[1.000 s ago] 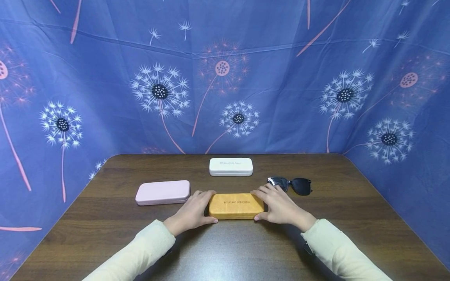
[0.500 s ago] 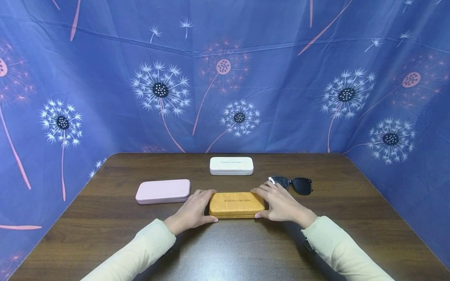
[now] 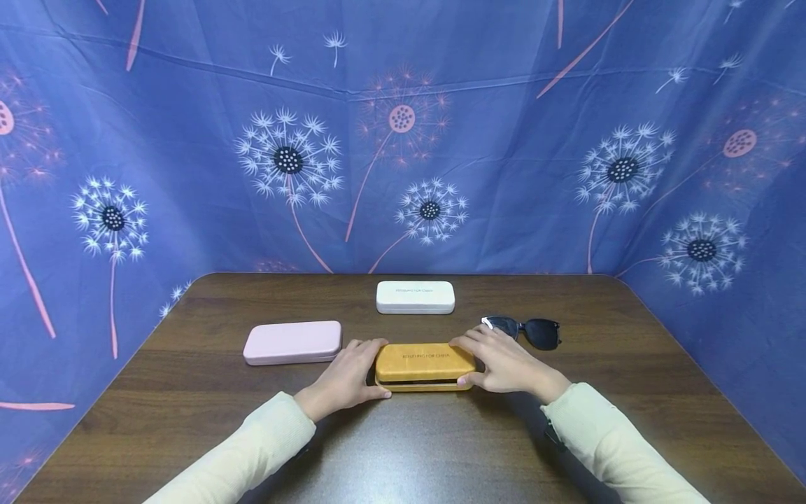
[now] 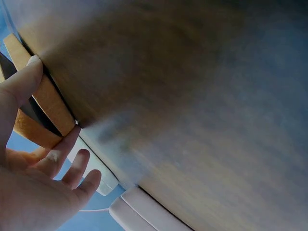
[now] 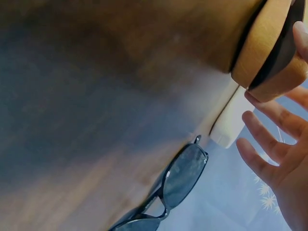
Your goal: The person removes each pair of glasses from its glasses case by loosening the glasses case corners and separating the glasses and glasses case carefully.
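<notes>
A yellow glasses case (image 3: 425,358) sits at the middle of the table, its lid slightly raised, with a dark gap along the front. At its left end my left hand (image 3: 343,376) grips it, the thumb (image 4: 30,77) pressed on the front of the base. My right hand (image 3: 504,360) holds the right end. In the right wrist view, that thumb (image 5: 301,38) is at the lid's front edge and a fingertip lies near the back corner. The inside of the case is hidden.
A pink glasses case (image 3: 292,342) lies left of the left hand. A white glasses case (image 3: 415,297) is farther back. Black sunglasses (image 3: 540,334) rest just behind the right hand, which partly covers them. A blue dandelion-print cloth (image 3: 504,140) hangs behind the wooden table (image 3: 403,448).
The yellow case's lid has come up at the front, where it was closed one second ago. The right thumb has risen slightly with it. My left hand stays in place.
</notes>
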`<state>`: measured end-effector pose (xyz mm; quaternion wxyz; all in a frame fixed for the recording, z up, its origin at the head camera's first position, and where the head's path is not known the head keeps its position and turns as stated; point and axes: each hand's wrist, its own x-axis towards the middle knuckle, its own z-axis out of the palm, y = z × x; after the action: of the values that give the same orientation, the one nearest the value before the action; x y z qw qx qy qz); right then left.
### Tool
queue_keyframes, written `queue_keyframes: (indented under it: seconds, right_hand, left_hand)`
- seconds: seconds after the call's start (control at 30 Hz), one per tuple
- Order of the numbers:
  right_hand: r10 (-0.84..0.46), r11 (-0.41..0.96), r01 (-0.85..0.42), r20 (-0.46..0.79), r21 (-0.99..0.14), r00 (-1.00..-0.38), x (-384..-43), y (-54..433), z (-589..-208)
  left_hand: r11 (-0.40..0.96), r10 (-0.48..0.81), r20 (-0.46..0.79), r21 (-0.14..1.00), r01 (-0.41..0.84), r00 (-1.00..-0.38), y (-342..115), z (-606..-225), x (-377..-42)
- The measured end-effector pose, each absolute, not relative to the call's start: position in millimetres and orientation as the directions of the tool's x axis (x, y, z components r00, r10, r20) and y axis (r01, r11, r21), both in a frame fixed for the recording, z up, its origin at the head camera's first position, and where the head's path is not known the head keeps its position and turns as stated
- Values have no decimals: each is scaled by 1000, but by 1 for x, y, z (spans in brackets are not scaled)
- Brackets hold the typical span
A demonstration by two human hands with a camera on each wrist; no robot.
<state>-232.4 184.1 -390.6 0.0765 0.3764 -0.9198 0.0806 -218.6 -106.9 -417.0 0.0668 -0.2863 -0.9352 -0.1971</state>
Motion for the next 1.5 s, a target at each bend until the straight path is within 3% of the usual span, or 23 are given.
queue_keyframes:
  seconds: [0.83,1.1,1.5]
  right_hand:
    - [-706,697,-699,16,-159,-708,-244,186,-370]
    - [-682,700,-639,-33,-319,-730,-256,188,-366]
    - [-627,731,-600,27,-326,-778,-261,184,-367]
  left_hand:
    - [770,479,229,354,531,-848,-104,-413,-218]
    - [774,434,218,407,486,-874,-103,-413,-219]
    - [788,391,200,433,438,-899,-102,-416,-219]
